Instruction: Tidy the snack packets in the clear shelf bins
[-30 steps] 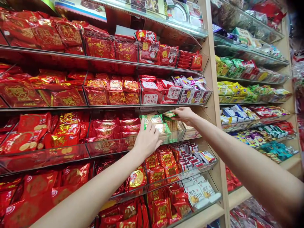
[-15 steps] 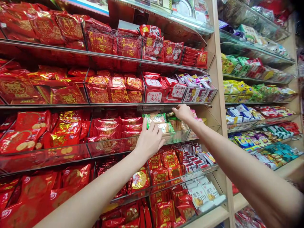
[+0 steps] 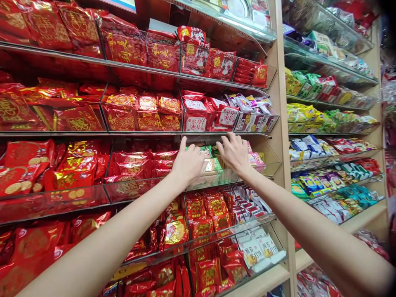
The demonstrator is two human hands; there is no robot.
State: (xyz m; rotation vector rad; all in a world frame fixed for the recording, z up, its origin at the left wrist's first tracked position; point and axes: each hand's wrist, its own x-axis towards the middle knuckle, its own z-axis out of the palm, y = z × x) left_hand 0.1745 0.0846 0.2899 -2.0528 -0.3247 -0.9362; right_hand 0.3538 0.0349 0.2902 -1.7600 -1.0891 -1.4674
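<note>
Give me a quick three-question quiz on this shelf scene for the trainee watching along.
1. True or false: the left hand and the right hand are both at the green packets in the same shelf row.
2. Which packets lie in the compartment directly left of the green packets? A) red packets B) blue packets C) yellow packets
3. Fill in: the white packets in the lowest row lie to the ____ of the red ones beside them.

Key: 1 true. 2 A, the red packets. 3 right.
</note>
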